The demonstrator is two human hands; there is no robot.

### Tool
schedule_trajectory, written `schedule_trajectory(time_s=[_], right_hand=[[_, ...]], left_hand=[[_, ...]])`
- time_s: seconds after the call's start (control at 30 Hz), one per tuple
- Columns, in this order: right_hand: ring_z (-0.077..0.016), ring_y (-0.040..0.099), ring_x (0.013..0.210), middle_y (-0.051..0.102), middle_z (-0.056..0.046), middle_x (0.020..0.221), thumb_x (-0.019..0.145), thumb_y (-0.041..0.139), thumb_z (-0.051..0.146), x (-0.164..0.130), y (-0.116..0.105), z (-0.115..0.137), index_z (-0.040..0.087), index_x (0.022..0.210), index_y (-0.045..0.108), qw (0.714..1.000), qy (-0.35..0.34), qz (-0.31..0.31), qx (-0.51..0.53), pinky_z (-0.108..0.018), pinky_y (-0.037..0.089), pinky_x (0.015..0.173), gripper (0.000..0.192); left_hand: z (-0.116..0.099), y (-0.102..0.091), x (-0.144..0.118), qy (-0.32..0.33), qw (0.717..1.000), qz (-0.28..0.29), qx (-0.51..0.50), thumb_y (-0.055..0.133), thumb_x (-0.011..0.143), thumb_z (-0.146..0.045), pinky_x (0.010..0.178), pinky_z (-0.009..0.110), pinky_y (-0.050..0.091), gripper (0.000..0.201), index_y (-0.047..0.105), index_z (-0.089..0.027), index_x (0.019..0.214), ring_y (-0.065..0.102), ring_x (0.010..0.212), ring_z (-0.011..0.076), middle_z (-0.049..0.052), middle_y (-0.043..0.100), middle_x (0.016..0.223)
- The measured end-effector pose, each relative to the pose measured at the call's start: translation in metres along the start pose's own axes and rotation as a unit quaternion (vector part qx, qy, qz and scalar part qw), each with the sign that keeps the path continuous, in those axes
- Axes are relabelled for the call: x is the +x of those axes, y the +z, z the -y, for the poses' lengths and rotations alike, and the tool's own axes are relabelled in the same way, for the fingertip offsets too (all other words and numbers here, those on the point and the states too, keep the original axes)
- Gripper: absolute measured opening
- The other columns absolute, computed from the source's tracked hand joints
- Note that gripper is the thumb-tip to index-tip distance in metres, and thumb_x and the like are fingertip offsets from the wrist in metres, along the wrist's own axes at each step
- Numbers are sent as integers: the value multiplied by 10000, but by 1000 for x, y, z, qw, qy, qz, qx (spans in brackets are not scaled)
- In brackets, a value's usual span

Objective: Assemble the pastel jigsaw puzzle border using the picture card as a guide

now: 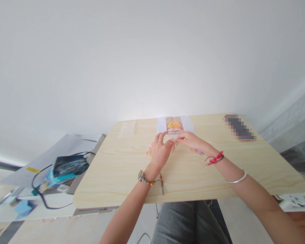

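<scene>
Both hands meet over a small group of pink and yellow pieces (176, 143) on the wooden table; their exact kind is too small to make out. My left hand (159, 150) has its fingers apart, with the thumb at the left side of this group. Fingers of my right hand (190, 139) are pinched together at its right side, and whatever they hold is hidden. More small orange and pink pieces (148, 150) lie left of my left hand. Purple and orange pieces (197, 151) lie below my right wrist. Just beyond the hands is a white sheet (188, 123) with a yellow character picture (174, 125).
The pale wooden table (112, 176) stands against a white wall (142, 61). A blurred-out phone-like object (240, 128) lies at its back right. A transparent sheet (127, 129) lies back left. Beside the table, a lower surface holds a dark bag (69, 166) with a strap.
</scene>
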State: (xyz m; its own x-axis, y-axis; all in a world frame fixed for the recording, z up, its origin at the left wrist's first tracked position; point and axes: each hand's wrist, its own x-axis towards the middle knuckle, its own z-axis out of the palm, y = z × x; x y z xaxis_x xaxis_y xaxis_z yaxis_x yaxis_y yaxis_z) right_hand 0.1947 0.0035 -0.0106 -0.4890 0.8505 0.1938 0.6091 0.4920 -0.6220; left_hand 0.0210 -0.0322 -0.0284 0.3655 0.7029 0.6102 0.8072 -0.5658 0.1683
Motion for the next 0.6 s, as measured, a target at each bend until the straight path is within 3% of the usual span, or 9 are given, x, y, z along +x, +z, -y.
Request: schedule_trajectory(time_s=[0.13,0.27,0.6], right_hand=[[-144,546,705,593,-17,719,791,564,211,4,8,10,176,691,678,999,-21,-33,6,-275,424,676,156],[-158,542,808,581,-38,821,772,610,183,10,21,19,186,769,685,990,-99,-89,-37,-306,413,763,76],[-156,508,810,566,-48,841,834,541,173,20,45,38,176,765,666,974,-177,-91,-109,-302,356,741,143]], left_hand=[[8,-11,-5,-12,1000,-8,15,569,798,-195,895,450,450,89,642,-205,750,386,1122,279,94,437,1206],[22,-22,-13,-41,999,-23,28,574,792,-192,887,462,450,96,652,-213,740,378,1128,288,95,432,1212],[39,-38,-32,-82,996,-31,30,590,786,-206,926,460,427,76,665,-215,779,422,1126,272,104,449,1202]])
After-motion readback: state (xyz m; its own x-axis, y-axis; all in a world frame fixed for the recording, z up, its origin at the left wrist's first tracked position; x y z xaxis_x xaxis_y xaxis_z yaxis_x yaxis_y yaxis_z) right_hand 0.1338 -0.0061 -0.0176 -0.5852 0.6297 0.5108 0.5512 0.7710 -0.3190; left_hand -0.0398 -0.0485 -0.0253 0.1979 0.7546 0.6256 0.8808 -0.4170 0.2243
